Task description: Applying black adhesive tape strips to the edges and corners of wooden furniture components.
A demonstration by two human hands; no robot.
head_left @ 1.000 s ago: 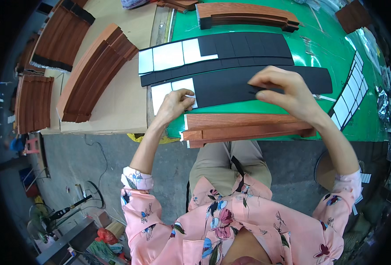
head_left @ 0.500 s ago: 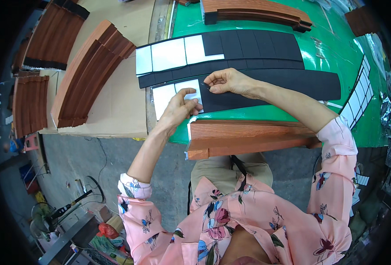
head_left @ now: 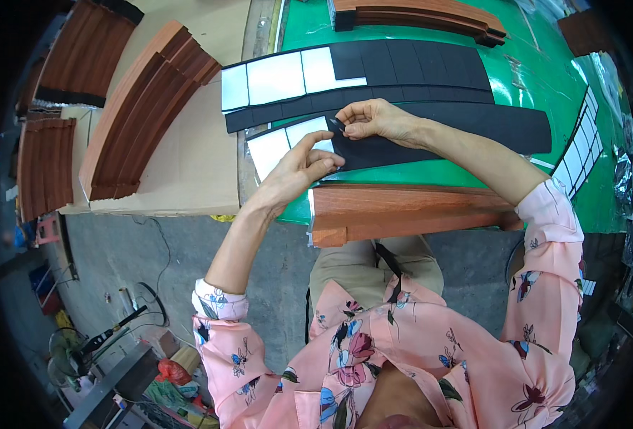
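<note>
My right hand (head_left: 377, 120) pinches the upper left corner of a black foam-like sheet (head_left: 459, 125), which curls up a little between thumb and fingers. My left hand (head_left: 298, 168) is open, thumb and forefinger apart, its fingertips over the line where the black meets bare white squares (head_left: 273, 152) at the left end. Behind lies a second black sheet (head_left: 431, 68), scored into sections, with white squares (head_left: 275, 71) at its left end too. Nearest me, a reddish-brown wood-grain moulding (head_left: 409, 211) runs along the table edge.
A green-topped table (head_left: 538, 71) carries the sheets. On cardboard (head_left: 195, 154) at the left stand curved brown mouldings (head_left: 145, 114). Another curved moulding (head_left: 416, 18) lies at the back. A white gridded sheet (head_left: 579, 146) rests at the right. A fan (head_left: 70, 357) is on the lower left.
My right hand has lifted the black sheet's corner slightly. My left hand has shifted right, its fingers reaching the black edge. The whole view has moved a little.
</note>
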